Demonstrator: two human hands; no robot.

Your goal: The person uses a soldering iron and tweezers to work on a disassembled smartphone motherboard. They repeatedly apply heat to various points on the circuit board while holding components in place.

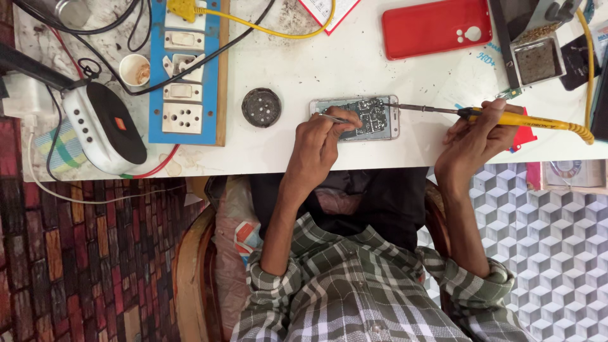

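Phone point(373, 118) lies opened, board bare; left hand point(320, 142) pinches tweezers point(334, 118) on it, right hand point(475, 136) grips soldering iron point(506, 118), tip at board; soldering seems underway, back unfitted.

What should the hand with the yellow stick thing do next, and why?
Probably ease the yellow-handled soldering iron slightly leftward, so its metal tip meets the spot on the opened phone's circuit board. The tip sits at the board's edge, while the left hand holds thin metal tweezers on the board. The right hand has the iron in its grip.
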